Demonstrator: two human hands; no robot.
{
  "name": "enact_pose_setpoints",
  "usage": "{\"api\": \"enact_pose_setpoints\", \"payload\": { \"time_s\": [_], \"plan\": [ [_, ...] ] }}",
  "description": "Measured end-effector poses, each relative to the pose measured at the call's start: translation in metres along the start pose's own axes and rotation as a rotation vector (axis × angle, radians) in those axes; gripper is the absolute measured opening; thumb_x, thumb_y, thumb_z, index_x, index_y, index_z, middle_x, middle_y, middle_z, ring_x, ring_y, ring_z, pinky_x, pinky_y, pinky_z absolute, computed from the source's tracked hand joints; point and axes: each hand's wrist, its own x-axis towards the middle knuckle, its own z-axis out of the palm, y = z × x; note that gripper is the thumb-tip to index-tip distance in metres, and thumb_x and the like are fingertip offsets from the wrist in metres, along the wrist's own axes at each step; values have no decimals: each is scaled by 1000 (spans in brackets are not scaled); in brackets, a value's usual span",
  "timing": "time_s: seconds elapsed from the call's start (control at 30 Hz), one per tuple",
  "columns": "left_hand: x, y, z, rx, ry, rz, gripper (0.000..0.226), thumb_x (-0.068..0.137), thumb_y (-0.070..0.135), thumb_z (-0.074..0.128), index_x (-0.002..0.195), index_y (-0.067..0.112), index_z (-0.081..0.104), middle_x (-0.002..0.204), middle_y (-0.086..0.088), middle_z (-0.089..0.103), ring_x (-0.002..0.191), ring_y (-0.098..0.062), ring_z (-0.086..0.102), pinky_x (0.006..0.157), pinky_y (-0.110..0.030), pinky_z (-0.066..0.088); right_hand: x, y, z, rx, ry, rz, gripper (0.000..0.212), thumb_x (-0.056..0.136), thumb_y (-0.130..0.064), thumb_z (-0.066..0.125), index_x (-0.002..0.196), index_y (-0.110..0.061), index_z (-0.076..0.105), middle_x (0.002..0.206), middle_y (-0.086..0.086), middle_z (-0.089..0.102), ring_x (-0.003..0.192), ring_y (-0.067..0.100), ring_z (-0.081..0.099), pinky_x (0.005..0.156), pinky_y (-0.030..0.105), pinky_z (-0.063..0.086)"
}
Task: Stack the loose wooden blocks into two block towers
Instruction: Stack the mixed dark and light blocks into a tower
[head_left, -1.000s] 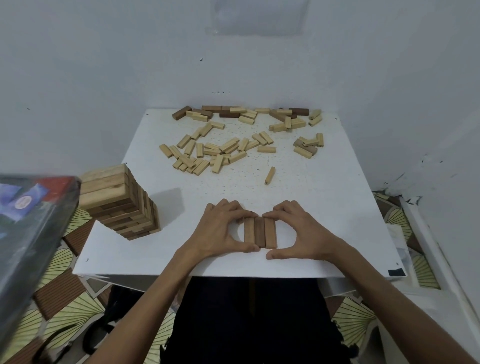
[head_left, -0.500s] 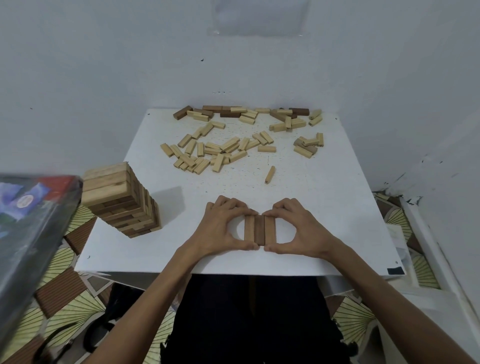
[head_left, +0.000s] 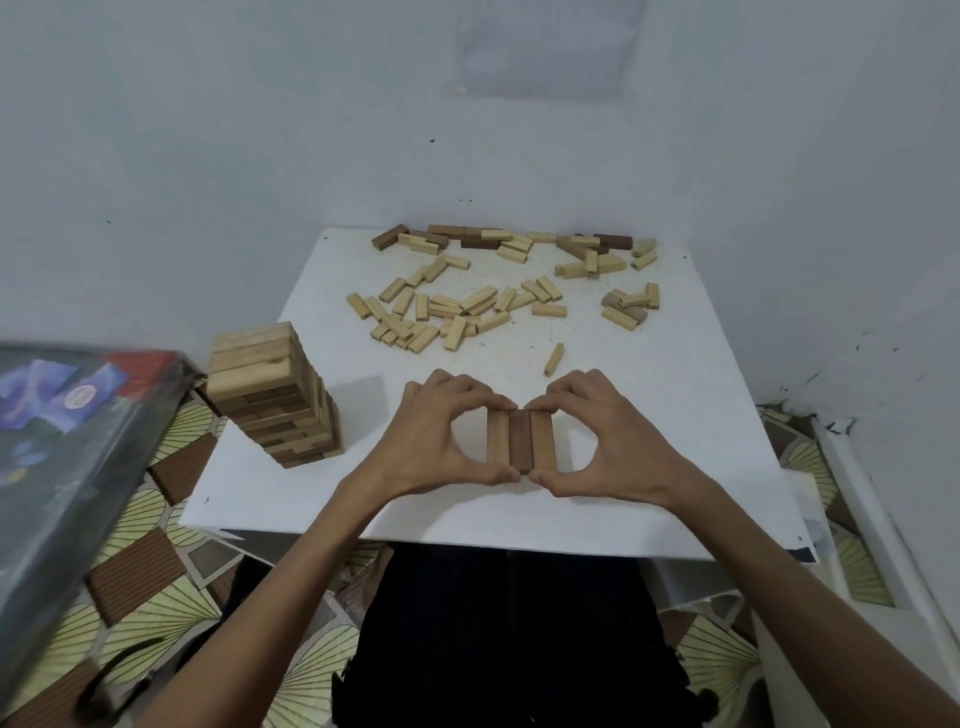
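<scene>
I see the left hand (head_left: 436, 441) and right hand (head_left: 618, 441) tighter on the row of 3 blocks (head_left: 521, 441) than 1 second ago. Their fingertips now almost meet at its far end, and the thumbs sit tip to tip at the end toward the desk's (head_left: 675, 415) near edge.

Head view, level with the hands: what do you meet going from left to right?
Box → tower → left hand → block row → right hand.

On the bench (head_left: 675, 415), we locate the tower (head_left: 270, 395) at near left and the row of three blocks (head_left: 521, 441) at near centre, between the left hand (head_left: 436, 441) and right hand (head_left: 618, 441), whose fingers (head_left: 488, 397) pinch its ends. The loose blocks (head_left: 467, 312) lie behind, with a single block (head_left: 553, 358) between.
</scene>
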Motion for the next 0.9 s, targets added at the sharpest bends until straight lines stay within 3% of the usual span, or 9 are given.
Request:
{"api": "enact_pose_setpoints", "payload": {
  "time_s": [0.13,0.3,0.63,0.9],
  "plan": [
    [-4,18,-38,24,24,7,73,57,80,74,120,44,66,115,24,62,106,-6,47,92,-40,37,20,-25,-21,-21,-18,-76,67,69,-58,84,124,-27,62,114,-15,50,109,9,45,90,28,46],
    [-13,33,-89,87,76,6,75,55,82,70,119,42,67,109,27,61,103,8,45,90,-35,36,51,-56,-39,-18,-23,-162,62,69,-56,82,121,-30,60,113,-17,51,112,12,47,88,27,46],
    [-40,5,-174,108,194,-63,74,53,78,75,116,40,71,107,28,66,95,-4,50,81,-28,39,133,-119,-30,-28,0,-292,63,67,-62,74,118,-28,63,108,-15,51,107,7,43,91,31,46],
    [-62,-29,-211,64,229,-153,67,52,74,77,112,47,68,104,35,62,96,-7,49,79,-22,38,183,-149,0,-27,-36,-340,63,67,-67,72,118,-31,63,109,-14,52,107,14,47,93,36,47]
  ]
}}
